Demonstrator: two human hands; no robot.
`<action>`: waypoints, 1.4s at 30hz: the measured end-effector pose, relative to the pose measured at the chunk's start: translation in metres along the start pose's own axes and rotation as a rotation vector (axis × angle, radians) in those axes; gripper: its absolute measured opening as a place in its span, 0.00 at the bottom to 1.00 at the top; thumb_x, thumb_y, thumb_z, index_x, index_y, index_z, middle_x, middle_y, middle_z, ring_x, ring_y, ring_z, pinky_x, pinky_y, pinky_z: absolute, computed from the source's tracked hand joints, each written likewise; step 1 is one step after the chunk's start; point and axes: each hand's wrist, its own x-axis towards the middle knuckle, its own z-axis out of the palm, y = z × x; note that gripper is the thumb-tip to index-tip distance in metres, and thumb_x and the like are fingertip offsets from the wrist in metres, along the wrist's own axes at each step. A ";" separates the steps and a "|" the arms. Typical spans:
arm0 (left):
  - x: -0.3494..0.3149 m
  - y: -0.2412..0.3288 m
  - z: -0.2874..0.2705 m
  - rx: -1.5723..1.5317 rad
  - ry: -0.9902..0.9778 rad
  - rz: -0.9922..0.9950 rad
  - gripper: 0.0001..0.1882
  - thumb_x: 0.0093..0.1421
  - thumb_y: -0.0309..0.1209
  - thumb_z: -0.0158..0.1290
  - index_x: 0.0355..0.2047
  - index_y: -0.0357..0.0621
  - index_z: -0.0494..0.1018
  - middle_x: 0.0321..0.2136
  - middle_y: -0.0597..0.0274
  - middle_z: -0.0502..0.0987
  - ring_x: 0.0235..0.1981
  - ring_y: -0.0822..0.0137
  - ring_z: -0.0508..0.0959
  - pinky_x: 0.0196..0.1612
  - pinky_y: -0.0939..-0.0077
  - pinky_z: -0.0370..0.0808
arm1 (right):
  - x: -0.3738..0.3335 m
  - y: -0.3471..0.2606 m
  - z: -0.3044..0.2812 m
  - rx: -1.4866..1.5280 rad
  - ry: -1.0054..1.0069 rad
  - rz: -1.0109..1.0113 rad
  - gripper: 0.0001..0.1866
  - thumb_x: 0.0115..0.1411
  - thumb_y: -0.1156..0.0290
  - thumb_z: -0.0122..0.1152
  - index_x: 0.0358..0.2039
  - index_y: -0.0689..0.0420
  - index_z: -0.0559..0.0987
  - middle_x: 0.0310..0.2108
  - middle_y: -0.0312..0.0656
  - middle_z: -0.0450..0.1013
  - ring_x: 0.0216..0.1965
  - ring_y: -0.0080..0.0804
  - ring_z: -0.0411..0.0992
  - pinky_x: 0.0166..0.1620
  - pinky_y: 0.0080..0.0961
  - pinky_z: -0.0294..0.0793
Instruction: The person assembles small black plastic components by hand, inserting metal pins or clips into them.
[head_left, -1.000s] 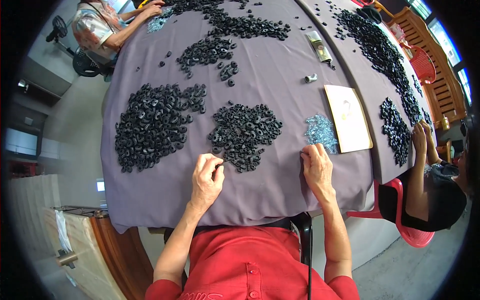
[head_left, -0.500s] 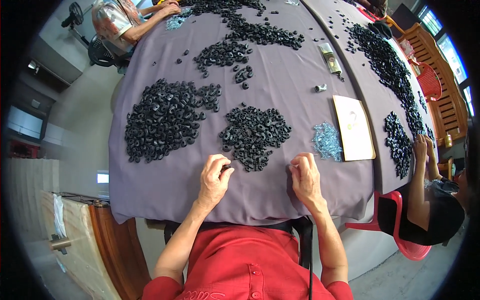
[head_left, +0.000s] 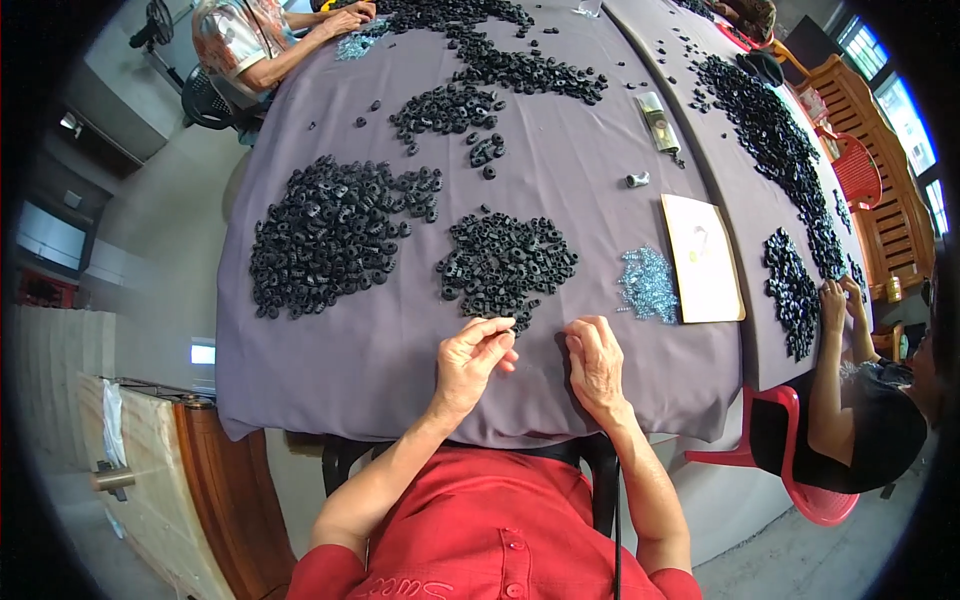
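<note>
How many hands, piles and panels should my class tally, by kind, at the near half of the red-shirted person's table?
Person's bare hands: 2
Piles of small black rounded parts: 2
Pile of small pale-blue shiny pieces: 1
Flat cream rectangular panel: 1
Total: 6

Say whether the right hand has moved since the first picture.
Yes: the right hand has moved leftward, away from the pale blue pile it was beside.

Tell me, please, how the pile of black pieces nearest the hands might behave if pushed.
The pile of black pieces would probably spread, as its pieces look separate and loosely heaped. Rounded ones might roll a little, though the creased cloth beneath may slow them.
</note>
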 end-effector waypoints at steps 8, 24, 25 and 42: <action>-0.006 -0.014 0.017 -0.249 -0.024 -0.230 0.14 0.59 0.24 0.48 0.46 0.35 0.68 0.33 0.59 0.75 0.30 0.68 0.77 0.35 0.75 0.78 | -0.001 0.000 -0.005 0.057 -0.008 0.018 0.09 0.48 0.82 0.55 0.32 0.60 0.74 0.28 0.44 0.68 0.32 0.43 0.68 0.35 0.32 0.68; -0.003 -0.014 0.021 -0.166 -0.024 -0.278 0.11 0.59 0.26 0.50 0.43 0.38 0.70 0.23 0.63 0.74 0.22 0.75 0.74 0.27 0.84 0.72 | -0.010 -0.024 0.001 0.444 -0.069 0.241 0.06 0.51 0.82 0.55 0.32 0.63 0.73 0.24 0.39 0.69 0.24 0.23 0.68 0.29 0.18 0.68; -0.003 -0.014 0.020 -0.135 -0.047 -0.276 0.11 0.59 0.27 0.50 0.42 0.38 0.70 0.23 0.63 0.74 0.22 0.75 0.73 0.27 0.84 0.71 | -0.009 -0.023 0.001 0.448 -0.079 0.250 0.05 0.52 0.82 0.54 0.32 0.63 0.73 0.23 0.37 0.69 0.24 0.19 0.68 0.29 0.16 0.67; -0.002 -0.010 0.005 -0.307 -0.190 -0.412 0.11 0.59 0.26 0.49 0.42 0.39 0.71 0.24 0.64 0.75 0.22 0.75 0.74 0.25 0.83 0.71 | -0.008 -0.021 0.002 0.519 -0.166 0.312 0.09 0.51 0.77 0.61 0.32 0.61 0.72 0.23 0.39 0.71 0.22 0.23 0.69 0.28 0.20 0.70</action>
